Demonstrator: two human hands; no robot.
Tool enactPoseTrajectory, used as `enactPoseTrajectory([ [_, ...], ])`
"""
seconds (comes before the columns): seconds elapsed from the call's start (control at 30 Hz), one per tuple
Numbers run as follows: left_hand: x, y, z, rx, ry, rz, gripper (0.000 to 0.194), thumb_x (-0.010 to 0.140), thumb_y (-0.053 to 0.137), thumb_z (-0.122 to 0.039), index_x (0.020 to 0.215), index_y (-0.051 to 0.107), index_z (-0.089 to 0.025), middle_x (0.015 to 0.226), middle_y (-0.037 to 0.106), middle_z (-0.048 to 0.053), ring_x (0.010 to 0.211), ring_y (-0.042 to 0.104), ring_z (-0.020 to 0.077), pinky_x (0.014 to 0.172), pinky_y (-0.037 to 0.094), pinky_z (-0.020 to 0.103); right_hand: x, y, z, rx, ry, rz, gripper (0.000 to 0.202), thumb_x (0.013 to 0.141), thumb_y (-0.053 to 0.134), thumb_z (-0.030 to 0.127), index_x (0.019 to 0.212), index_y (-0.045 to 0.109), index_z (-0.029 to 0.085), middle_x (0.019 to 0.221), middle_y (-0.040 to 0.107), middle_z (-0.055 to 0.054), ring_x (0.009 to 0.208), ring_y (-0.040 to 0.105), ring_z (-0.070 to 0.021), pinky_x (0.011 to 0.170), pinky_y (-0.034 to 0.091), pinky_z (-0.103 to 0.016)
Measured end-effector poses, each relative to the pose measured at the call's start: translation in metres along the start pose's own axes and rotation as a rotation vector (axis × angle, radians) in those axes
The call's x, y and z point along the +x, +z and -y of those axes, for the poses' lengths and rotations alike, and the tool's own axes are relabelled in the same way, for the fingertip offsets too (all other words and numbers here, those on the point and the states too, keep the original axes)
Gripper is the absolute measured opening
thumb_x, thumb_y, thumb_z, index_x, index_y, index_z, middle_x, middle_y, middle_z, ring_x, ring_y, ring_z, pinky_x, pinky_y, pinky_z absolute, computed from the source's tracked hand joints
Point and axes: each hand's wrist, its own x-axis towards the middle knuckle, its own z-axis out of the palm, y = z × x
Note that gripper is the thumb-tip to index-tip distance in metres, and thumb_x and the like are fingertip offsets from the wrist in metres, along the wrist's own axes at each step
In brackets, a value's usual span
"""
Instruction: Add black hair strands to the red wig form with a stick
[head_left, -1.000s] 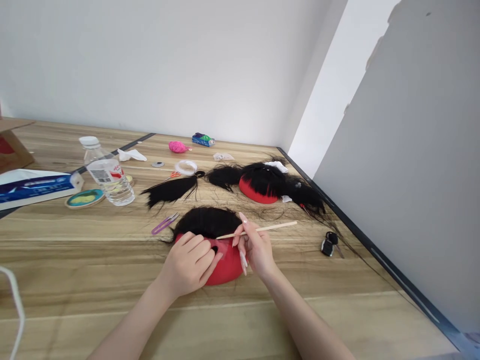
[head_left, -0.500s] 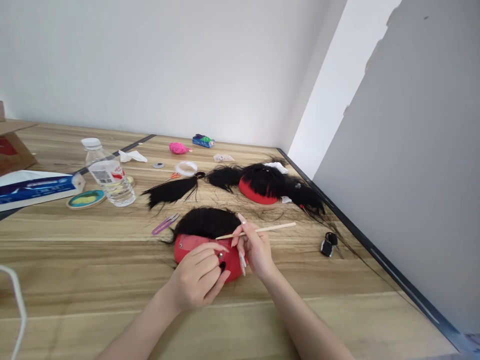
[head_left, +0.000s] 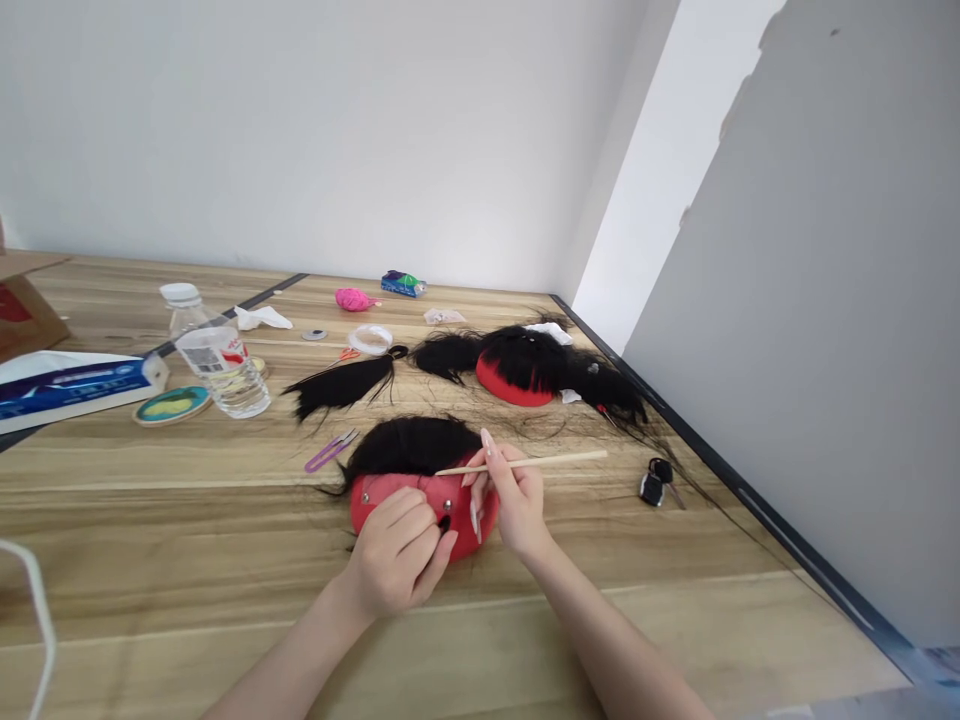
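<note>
Steadily does it: the tip of the thin stick (head_left: 559, 460) sits right at the edge of the black hair (head_left: 412, 445), where the hair meets the pale patch (head_left: 386, 486) on the red cushion (head_left: 363, 516). That cushion rests on the bench (head_left: 225, 565) directly in front of the person. The right hand (head_left: 516, 500) pinches the stick between thumb and fingers, the others loosely spread; a light grip and small wrist turns should suit such fine work. The left hand (head_left: 401, 555) is curled nearly closed on the cushion, with a small dark tuft (head_left: 445, 523) at its thumb and forefinger, seemingly pinched. Best keep that tuft taut and low, press the cushion gently, and steer clear of the silver pin (head_left: 448, 505) just beside it.
</note>
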Motion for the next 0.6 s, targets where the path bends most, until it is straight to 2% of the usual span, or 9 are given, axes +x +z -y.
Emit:
enactPoseTrajectory([
  [0.13,0.0001,0.0025,-0.0006,0.004,0.014,0.016,0.021,0.082,0.05,-0.004,0.065,0.049,-0.018,0.057,0.048,0.002,0.062,0.042,0.0161,0.057,0.04,0.03,-0.007,-0.0044,0.005,-0.205,-0.087,0.098,0.032,0.095,0.05,0.042,0.078,0.061,0.017,0.051,0.058,0.002,0.042,0.053,-0.0085,0.046,0.044,-0.02],
  [0.23,-0.0007,0.0048,-0.0013,-0.004,0.018,0.012,0.021,0.082,0.05,-0.005,0.065,0.048,-0.018,0.058,0.047,0.001,0.062,0.04,0.0157,0.057,0.039,0.029,-0.0082,-0.0066,0.0058,-0.251,-0.151,0.143,0.029,0.096,0.05,0.037,0.079,0.061,0.017,0.054,0.058,0.002,0.046,0.055,-0.0088,0.052,0.046,-0.022],
  [0.33,-0.0014,0.0065,-0.0014,-0.018,0.017,0.001,0.021,0.081,0.051,-0.004,0.066,0.048,-0.017,0.058,0.047,0.001,0.063,0.039,0.0154,0.057,0.038,0.029,-0.0067,-0.0055,0.0041,-0.166,-0.16,0.15,0.028,0.095,0.05,0.037,0.079,0.061,0.017,0.058,0.061,0.001,0.045,0.056,-0.0083,0.049,0.046,-0.021],
  [0.43,-0.0023,0.0077,-0.0009,-0.028,0.01,0.0,0.021,0.08,0.052,-0.003,0.066,0.048,-0.017,0.059,0.047,0.001,0.064,0.039,0.0153,0.056,0.037,0.029,-0.0042,-0.0021,0.0022,-0.012,-0.091,0.112,0.028,0.093,0.055,0.039,0.077,0.062,0.017,0.062,0.065,0.0,0.044,0.057,-0.0088,0.044,0.047,-0.02],
  [0.6,-0.0042,0.0089,0.0,-0.018,0.02,0.0,0.02,0.081,0.051,-0.004,0.066,0.048,-0.017,0.058,0.046,0.001,0.064,0.039,0.0152,0.056,0.038,0.029,0.0012,0.0015,-0.0009,0.235,0.026,0.037,0.03,0.081,0.066,0.042,0.07,0.065,0.015,0.056,0.065,-0.001,0.038,0.056,-0.0109,0.034,0.046,-0.02],
])
